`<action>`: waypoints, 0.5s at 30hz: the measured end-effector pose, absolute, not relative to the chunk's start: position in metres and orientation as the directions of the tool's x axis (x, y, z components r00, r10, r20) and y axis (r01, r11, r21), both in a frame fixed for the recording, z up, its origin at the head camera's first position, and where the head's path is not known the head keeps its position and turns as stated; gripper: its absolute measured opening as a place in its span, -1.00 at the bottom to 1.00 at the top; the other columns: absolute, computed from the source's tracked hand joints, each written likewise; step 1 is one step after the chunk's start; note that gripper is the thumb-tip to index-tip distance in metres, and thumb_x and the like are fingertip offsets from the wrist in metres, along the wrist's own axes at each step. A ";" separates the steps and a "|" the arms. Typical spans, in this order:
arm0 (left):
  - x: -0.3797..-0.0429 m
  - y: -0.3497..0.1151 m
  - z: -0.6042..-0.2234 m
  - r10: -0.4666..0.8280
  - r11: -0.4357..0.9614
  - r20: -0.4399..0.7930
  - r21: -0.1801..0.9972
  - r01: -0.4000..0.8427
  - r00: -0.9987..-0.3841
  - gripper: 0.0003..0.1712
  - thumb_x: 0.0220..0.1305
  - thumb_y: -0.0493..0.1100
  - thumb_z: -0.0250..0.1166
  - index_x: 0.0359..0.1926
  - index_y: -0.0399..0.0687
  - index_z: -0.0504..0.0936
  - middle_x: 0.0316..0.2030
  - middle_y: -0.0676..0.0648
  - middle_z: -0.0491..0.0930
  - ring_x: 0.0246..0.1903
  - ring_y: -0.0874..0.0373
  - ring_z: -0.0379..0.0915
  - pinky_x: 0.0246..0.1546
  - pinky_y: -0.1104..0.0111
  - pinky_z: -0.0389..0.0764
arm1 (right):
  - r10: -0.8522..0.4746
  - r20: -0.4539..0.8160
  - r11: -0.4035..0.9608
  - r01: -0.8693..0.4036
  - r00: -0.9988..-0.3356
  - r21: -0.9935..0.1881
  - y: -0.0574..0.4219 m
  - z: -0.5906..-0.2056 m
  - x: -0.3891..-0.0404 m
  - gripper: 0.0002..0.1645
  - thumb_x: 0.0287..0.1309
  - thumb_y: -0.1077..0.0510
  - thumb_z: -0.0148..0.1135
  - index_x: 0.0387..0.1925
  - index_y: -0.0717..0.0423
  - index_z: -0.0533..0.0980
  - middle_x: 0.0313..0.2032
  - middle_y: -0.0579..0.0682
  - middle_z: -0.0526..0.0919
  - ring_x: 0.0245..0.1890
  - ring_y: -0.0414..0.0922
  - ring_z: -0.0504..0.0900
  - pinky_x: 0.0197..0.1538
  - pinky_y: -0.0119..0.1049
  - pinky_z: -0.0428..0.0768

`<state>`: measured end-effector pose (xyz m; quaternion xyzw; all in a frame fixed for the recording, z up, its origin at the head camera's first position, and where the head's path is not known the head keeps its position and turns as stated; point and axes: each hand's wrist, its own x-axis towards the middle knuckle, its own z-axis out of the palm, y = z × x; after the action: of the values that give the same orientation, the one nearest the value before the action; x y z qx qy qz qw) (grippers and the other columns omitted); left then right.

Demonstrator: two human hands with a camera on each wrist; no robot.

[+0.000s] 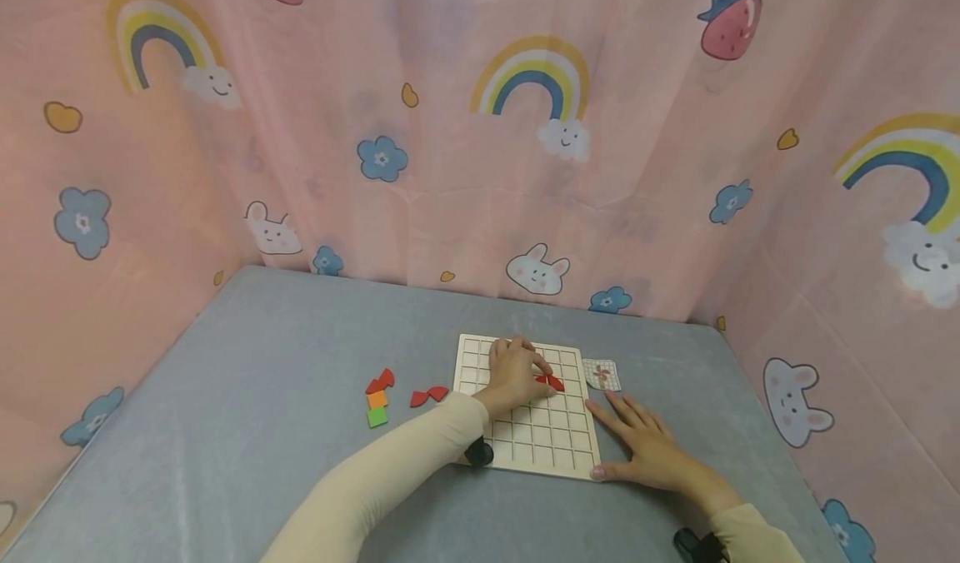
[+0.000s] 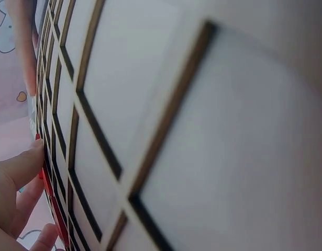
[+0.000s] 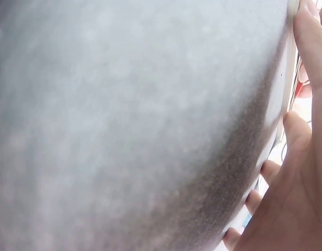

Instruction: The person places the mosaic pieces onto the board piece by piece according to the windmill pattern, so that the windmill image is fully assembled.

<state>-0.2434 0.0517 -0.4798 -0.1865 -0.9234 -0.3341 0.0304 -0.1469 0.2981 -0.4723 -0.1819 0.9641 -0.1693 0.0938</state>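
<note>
A pale wooden grid board (image 1: 542, 445) lies on the table, its squares framed by thin raised ridges. Over its upper middle, my left hand (image 1: 516, 373) pinches a red quarter-circle tile (image 1: 556, 383) between thumb and forefinger. Red also shows under the thumb (image 2: 30, 157) in the left wrist view, along with more red on the grid beside the fingers. My right hand (image 1: 647, 446) is spread at the board's right side, thumb and forefinger touching the edge, the other fingers on the table.
Left of the board lie several red curved tiles (image 1: 428, 396), an orange square tile (image 1: 377, 400) and a green square tile (image 1: 377, 416). A small pattern card (image 1: 602, 374) sits by the board's upper right. A pink printed curtain (image 1: 450, 205) surrounds the grey table (image 1: 247, 421).
</note>
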 end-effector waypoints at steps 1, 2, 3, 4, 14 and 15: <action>-0.243 0.052 -0.479 0.326 0.709 0.178 0.604 0.364 -0.929 -0.75 0.06 0.06 0.69 -0.24 0.16 0.89 0.13 -0.04 0.56 0.09 0.00 0.31 0.30 0.07 0.24 | -0.383 -0.118 0.876 -0.319 -0.916 -0.362 0.298 -0.472 -0.147 0.28 0.00 -0.44 0.53 0.63 -0.05 0.24 0.62 0.33 0.09 0.58 0.47 -0.01 0.39 0.63 -0.01; -0.244 0.052 -0.479 0.327 0.708 0.175 0.605 0.363 -0.929 -0.75 0.06 0.05 0.69 -0.24 0.15 0.89 0.13 -0.05 0.56 0.09 -0.01 0.31 0.30 0.07 0.24 | -0.383 -0.117 0.875 -0.320 -0.916 -0.363 0.298 -0.472 -0.147 0.28 0.00 -0.44 0.54 0.63 -0.05 0.24 0.62 0.33 0.09 0.58 0.48 -0.01 0.39 0.63 -0.01; -0.244 0.052 -0.478 0.327 0.708 0.172 0.606 0.362 -0.929 -0.75 0.06 0.05 0.69 -0.25 0.15 0.90 0.14 -0.04 0.56 0.10 0.00 0.31 0.30 0.07 0.24 | -0.384 -0.116 0.874 -0.321 -0.916 -0.364 0.298 -0.472 -0.147 0.28 0.00 -0.43 0.54 0.63 -0.05 0.24 0.62 0.33 0.09 0.58 0.48 -0.01 0.39 0.63 -0.02; -0.244 0.052 -0.478 0.328 0.707 0.169 0.609 0.360 -0.930 -0.76 0.06 0.04 0.69 -0.25 0.15 0.89 0.14 -0.04 0.56 0.10 -0.01 0.30 0.30 0.07 0.23 | -0.385 -0.114 0.874 -0.322 -0.916 -0.365 0.298 -0.472 -0.147 0.28 0.00 -0.43 0.54 0.63 -0.05 0.24 0.62 0.33 0.09 0.58 0.48 -0.01 0.39 0.63 -0.01; -0.242 0.051 -0.475 0.333 0.701 0.162 0.617 0.359 -0.929 -0.74 0.06 0.02 0.70 -0.23 0.12 0.90 0.17 -0.06 0.56 0.12 -0.02 0.29 0.31 0.06 0.23 | -0.391 -0.105 0.872 -0.331 -0.914 -0.361 0.299 -0.473 -0.147 0.28 0.00 -0.44 0.54 0.63 -0.05 0.24 0.62 0.35 0.09 0.57 0.49 0.00 0.39 0.62 -0.01; -0.243 0.052 -0.477 0.328 0.700 0.167 0.619 0.358 -0.930 -0.75 0.05 0.02 0.70 -0.24 0.12 0.90 0.16 -0.06 0.56 0.11 -0.02 0.29 0.31 0.06 0.23 | -0.390 -0.106 0.872 -0.331 -0.914 -0.360 0.299 -0.473 -0.147 0.28 0.00 -0.44 0.54 0.63 -0.05 0.24 0.62 0.34 0.09 0.57 0.49 0.00 0.39 0.62 -0.01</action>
<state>-0.2429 0.0519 -0.4775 -0.1861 -0.9216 -0.3400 0.0217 -0.1470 0.2990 -0.4728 -0.1871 0.9636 -0.1697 0.0881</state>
